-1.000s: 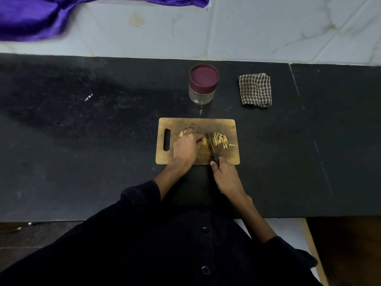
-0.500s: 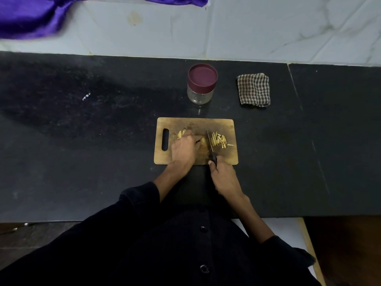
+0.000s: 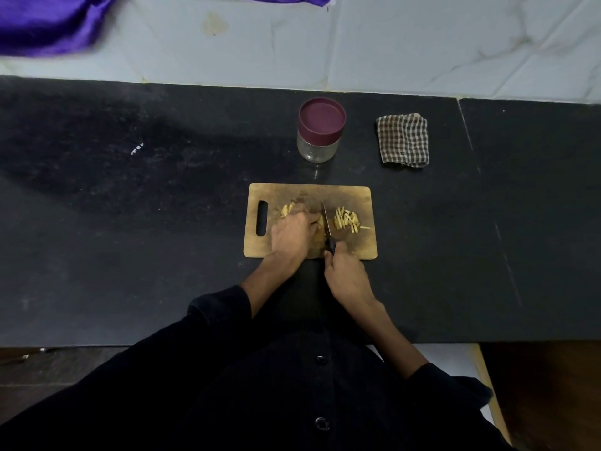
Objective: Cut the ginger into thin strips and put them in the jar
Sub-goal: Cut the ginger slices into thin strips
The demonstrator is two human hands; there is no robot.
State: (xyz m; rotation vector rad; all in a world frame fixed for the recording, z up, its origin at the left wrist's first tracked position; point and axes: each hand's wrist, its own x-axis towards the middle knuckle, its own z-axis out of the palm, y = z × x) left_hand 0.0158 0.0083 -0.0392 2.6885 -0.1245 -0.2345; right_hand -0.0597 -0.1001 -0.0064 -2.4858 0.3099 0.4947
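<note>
A wooden cutting board (image 3: 357, 196) lies on the black counter. My left hand (image 3: 292, 236) holds a piece of ginger (image 3: 320, 220) down on the board with curled fingers. My right hand (image 3: 346, 275) grips the black handle of a knife (image 3: 326, 219), whose blade stands just right of the held ginger. A heap of thin ginger strips (image 3: 347, 219) lies right of the blade. More ginger pieces (image 3: 287, 209) show past my left hand. A glass jar (image 3: 320, 131) with a maroon lid on it stands behind the board.
A folded checked cloth (image 3: 403, 139) lies right of the jar. The black counter (image 3: 130, 222) stretches wide to both sides, with a white tiled wall behind. A purple cloth (image 3: 48, 21) hangs at the top left.
The hands and knife stay at the same spot on the board; the blade shifts only slightly against the ginger. The view has drifted a little.
</note>
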